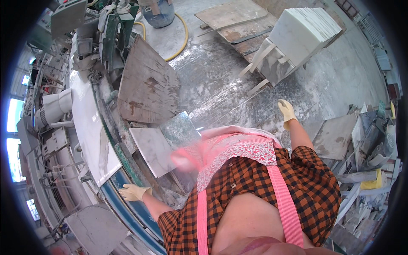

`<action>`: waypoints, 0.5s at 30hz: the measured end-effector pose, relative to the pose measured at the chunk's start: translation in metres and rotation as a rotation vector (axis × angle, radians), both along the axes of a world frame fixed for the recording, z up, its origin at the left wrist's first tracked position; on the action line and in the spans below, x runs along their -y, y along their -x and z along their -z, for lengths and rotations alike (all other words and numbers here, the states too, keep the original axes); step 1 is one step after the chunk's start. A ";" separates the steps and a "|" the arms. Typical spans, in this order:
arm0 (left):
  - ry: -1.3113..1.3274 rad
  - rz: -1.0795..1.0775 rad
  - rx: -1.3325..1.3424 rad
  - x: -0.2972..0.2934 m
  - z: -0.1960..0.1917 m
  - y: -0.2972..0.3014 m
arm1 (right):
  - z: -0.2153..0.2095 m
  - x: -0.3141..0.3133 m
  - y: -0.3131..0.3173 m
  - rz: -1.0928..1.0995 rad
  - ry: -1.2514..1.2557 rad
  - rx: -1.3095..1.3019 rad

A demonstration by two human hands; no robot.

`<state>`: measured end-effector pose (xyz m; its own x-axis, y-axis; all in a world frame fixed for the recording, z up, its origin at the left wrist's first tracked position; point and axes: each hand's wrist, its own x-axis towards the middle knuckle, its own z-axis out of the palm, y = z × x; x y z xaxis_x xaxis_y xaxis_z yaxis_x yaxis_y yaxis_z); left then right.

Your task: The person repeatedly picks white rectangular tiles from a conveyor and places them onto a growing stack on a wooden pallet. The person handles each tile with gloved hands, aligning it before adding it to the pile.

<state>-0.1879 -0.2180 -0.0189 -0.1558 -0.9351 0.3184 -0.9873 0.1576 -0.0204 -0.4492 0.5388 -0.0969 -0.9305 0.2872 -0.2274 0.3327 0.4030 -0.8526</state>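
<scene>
My left hand (134, 192), in a pale yellow rubber glove, is open with its fingers spread. It lies over the blue belt (146, 212) along the machine's edge, and whether it presses on it I cannot tell. Just ahead of that hand, a long white stone slab (87, 114) with grey veins rests on the machine. My right hand (287, 112), gloved the same way, is held out to my right over the wet floor. Its fingers are stretched out and nothing shows in it.
A stack of white slabs (297, 29) stands on a support at the far right. Stained boards (148, 83) lean beside the machine, near a pale slab (153, 148). A yellow hose (185, 36) curves over the floor by a blue bucket (159, 15). Stone offcuts (335, 134) crowd the right.
</scene>
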 end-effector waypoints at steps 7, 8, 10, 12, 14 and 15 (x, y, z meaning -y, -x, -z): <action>-0.024 0.025 -0.122 -0.036 -0.031 0.020 | -0.009 0.003 -0.005 0.020 -0.019 0.051; -0.028 0.000 -0.244 -0.038 -0.035 0.020 | -0.007 0.004 -0.007 0.016 0.073 -0.004; 0.025 0.062 -0.324 -0.040 -0.036 0.019 | -0.002 -0.001 -0.004 -0.049 0.198 0.010; 0.167 0.140 -0.566 -0.032 -0.031 0.020 | 0.003 -0.013 0.004 -0.185 -0.090 0.011; 0.070 0.001 -0.331 -0.020 -0.021 0.020 | 0.007 -0.021 0.018 -0.230 -0.362 0.144; 0.202 0.047 -0.193 -0.012 -0.018 0.020 | 0.007 -0.024 0.022 -0.307 -0.485 0.165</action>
